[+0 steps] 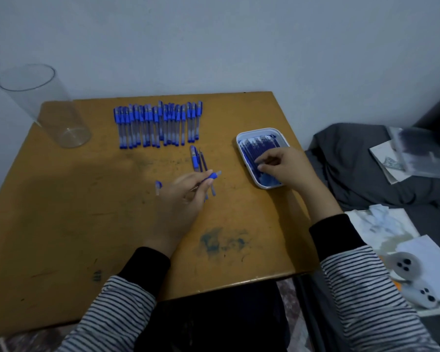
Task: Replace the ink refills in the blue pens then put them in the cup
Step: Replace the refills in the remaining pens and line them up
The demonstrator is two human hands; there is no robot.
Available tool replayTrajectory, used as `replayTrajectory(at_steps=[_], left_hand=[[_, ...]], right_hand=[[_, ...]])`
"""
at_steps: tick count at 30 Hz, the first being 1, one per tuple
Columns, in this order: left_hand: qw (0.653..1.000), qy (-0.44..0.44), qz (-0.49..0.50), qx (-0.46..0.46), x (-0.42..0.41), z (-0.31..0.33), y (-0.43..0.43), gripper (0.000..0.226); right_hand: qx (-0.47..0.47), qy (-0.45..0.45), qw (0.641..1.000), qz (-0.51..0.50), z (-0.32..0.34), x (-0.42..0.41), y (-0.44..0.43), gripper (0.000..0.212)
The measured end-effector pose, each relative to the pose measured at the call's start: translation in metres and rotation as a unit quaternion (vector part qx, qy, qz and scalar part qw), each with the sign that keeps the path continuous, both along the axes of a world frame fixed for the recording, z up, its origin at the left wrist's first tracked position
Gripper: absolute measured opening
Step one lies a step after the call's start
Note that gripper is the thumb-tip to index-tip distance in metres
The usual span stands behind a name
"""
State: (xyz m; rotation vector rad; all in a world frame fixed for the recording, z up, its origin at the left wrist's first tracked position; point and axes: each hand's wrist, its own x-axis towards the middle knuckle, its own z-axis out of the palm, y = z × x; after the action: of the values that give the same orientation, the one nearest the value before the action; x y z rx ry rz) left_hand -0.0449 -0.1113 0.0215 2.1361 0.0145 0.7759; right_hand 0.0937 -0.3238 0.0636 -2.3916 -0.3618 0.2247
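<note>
On the scuffed orange-brown wooden table (87, 212), the left hand (181, 199) sits at centre frame with its fingers curled round a clear plastic pen barrel with a blue grip (212, 176), just below a capped blue pen and two loose dark refills (197, 158) and right of a small blue-and-clear pen piece (158, 186). The right hand (285, 166) reaches into the white rectangular tray (261, 130) at centre right, its bent fingers touching the blue ink refills (254, 151); whether they pinch one I cannot tell. A row of capped blue pens (158, 123) lies at upper centre, and the tall clear plastic cup (46, 107) stands at upper left.
</note>
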Motion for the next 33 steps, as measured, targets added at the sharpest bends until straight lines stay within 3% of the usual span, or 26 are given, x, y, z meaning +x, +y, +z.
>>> replayTrajectory(at_steps=[18,33], left_hand=[[0.997,-0.059,-0.037,0.02,0.002,-0.014,0.005,0.02],[0.997,-0.056,-0.035,0.032,0.003,-0.016,0.007,0.021]], right_hand=[[-0.096,-0.037,0.995,-0.013,-0.002,0.002,0.001,0.023],[-0.137,-0.059,0.988,-0.042,-0.007,0.008,0.013,0.032]])
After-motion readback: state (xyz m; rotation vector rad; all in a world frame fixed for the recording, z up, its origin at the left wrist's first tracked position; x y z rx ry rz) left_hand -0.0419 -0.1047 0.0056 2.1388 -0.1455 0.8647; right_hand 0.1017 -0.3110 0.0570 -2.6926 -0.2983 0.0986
